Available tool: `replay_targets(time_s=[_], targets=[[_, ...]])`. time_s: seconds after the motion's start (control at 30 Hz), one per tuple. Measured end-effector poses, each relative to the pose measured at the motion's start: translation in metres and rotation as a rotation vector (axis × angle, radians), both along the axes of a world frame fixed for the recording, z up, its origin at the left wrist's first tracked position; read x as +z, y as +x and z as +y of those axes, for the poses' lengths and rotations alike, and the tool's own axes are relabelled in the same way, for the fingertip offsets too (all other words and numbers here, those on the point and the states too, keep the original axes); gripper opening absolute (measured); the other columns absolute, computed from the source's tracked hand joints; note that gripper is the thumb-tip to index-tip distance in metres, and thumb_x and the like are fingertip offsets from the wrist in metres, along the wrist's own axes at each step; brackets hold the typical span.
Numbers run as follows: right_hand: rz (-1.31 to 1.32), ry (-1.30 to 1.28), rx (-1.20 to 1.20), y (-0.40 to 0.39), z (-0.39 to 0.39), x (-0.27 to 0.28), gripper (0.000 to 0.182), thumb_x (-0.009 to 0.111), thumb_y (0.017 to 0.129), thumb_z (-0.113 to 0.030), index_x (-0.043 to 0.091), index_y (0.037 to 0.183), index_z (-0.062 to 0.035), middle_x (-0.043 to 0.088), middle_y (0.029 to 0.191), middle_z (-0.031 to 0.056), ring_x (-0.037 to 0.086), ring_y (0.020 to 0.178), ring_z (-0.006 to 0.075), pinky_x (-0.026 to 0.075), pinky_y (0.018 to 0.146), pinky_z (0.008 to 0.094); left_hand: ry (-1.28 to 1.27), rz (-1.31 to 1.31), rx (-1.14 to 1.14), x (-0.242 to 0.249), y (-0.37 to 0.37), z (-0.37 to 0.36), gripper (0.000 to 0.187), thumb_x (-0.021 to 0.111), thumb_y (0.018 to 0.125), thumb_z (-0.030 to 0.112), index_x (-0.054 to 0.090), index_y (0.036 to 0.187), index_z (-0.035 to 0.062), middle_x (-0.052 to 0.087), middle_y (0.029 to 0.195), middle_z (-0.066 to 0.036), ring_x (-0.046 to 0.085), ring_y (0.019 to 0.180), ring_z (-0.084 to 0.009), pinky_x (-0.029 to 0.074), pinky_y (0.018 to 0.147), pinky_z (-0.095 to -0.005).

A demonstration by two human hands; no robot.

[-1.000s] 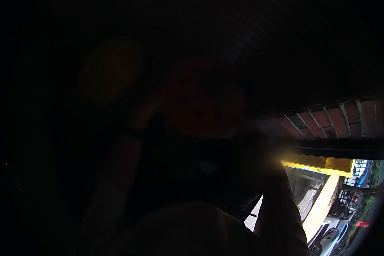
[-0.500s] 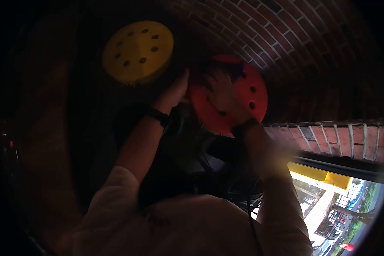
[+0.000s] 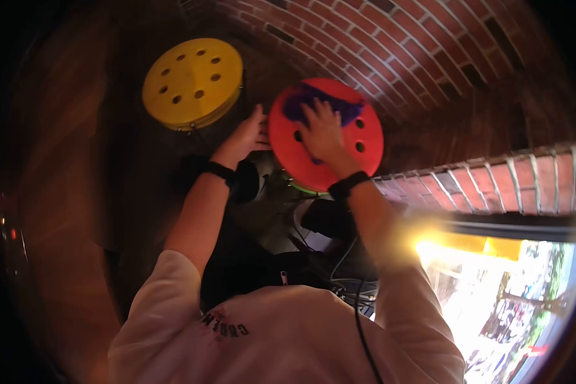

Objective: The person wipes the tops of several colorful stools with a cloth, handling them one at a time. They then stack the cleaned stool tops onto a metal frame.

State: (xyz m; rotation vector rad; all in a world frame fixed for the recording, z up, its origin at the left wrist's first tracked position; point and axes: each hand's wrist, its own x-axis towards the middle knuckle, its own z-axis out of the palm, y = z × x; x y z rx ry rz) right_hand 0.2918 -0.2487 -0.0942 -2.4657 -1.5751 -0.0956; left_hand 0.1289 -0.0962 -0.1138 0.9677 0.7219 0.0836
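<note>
A round red stool seat (image 3: 288, 148) with dark holes is in front of me. A purple cloth (image 3: 351, 112) lies bunched on its upper part. My right hand (image 3: 325, 131) presses down on the cloth with fingers spread over it; cloth shows around the hand. At the seat's left rim is my left hand (image 3: 244, 137), thumb up and fingers apart, pointing toward the rim. Whether its fingertips curl under the edge is hidden.
Up and to the left stands a yellow round stool (image 3: 189, 80) with similar holes. A brick wall (image 3: 422, 51) runs along the right. Bright window light (image 3: 486, 294) comes from the lower right. Dark cables (image 3: 361, 320) hang near my body.
The view has brightened and shifted, so both stools appear further left. My right hand stays on the cloth over the red seat. My left hand remains by its rim, fingers now more visible.
</note>
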Motion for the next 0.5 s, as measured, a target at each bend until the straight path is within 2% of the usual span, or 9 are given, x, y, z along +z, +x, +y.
replay_targets(time_s=[0.07, 0.13, 0.23, 0.27, 0.37, 0.5], targets=[[0.039, 0.069, 0.153, -0.015, -0.016, 0.004, 0.056, 0.061, 0.095, -0.039, 0.050, 0.144, -0.0137, 0.042, 0.152, 0.0225, 0.036, 0.143, 0.0455, 0.029, 0.115, 0.0638, -0.013, 0.023, 0.014, 0.001, -0.001, -0.005, 0.081, 0.034, 0.102, 0.066, 0.036, 0.150, 0.0008, 0.056, 0.136, -0.017, 0.062, 0.112, -0.0302, 0.050, 0.099, -0.0490], [0.078, -0.035, 0.263, -0.040, -0.044, 0.021, 0.056, 0.061, 0.095, -0.038, 0.050, 0.145, -0.0170, 0.042, 0.153, 0.0191, 0.035, 0.145, 0.0393, 0.027, 0.119, 0.0573, -0.016, 0.050, 0.057, 0.011, -0.001, -0.007, 0.077, 0.034, 0.103, 0.064, 0.039, 0.148, 0.0017, 0.057, 0.135, -0.016, 0.062, 0.113, -0.0294, 0.051, 0.098, -0.0484], [0.110, -0.062, 0.421, -0.058, -0.098, 0.033, 0.057, 0.066, 0.091, -0.034, 0.051, 0.143, -0.0161, 0.042, 0.152, 0.0201, 0.037, 0.143, 0.0404, 0.030, 0.118, 0.0560, 0.084, 0.040, -0.060, 0.010, -0.002, -0.005, 0.067, 0.035, 0.105, 0.058, 0.046, 0.143, 0.0032, 0.060, 0.131, -0.014, 0.063, 0.112, -0.0280, 0.051, 0.096, -0.0470], [0.117, -0.074, 0.406, -0.050, -0.107, 0.035, 0.057, 0.067, 0.091, -0.033, 0.051, 0.143, -0.0161, 0.041, 0.152, 0.0206, 0.037, 0.143, 0.0406, 0.030, 0.118, 0.0555, 0.109, 0.022, -0.076, 0.004, -0.001, -0.005, 0.057, 0.036, 0.107, 0.051, 0.051, 0.139, 0.0058, 0.062, 0.127, -0.011, 0.064, 0.109, -0.0258, 0.051, 0.095, -0.0450], [0.117, -0.067, 0.311, -0.016, -0.130, 0.032, 0.059, 0.068, 0.091, -0.032, 0.050, 0.144, -0.0158, 0.039, 0.153, 0.0221, 0.037, 0.143, 0.0416, 0.031, 0.118, 0.0547, 0.229, 0.000, 0.009, 0.004, 0.000, -0.016, 0.046, 0.039, 0.108, 0.043, 0.055, 0.130, 0.0065, 0.066, 0.116, -0.010, 0.068, 0.098, -0.0235, 0.055, 0.089, -0.0416], [0.053, 0.010, 0.130, 0.040, -0.110, 0.010, 0.057, 0.063, 0.095, -0.036, 0.047, 0.145, -0.0146, 0.036, 0.155, 0.0235, 0.035, 0.144, 0.0432, 0.030, 0.117, 0.0567, 0.235, 0.070, -0.042, -0.007, 0.004, -0.008, 0.044, 0.040, 0.108, 0.042, 0.055, 0.133, 0.0087, 0.064, 0.123, -0.009, 0.067, 0.102, -0.0225, 0.053, 0.093, -0.0421]])
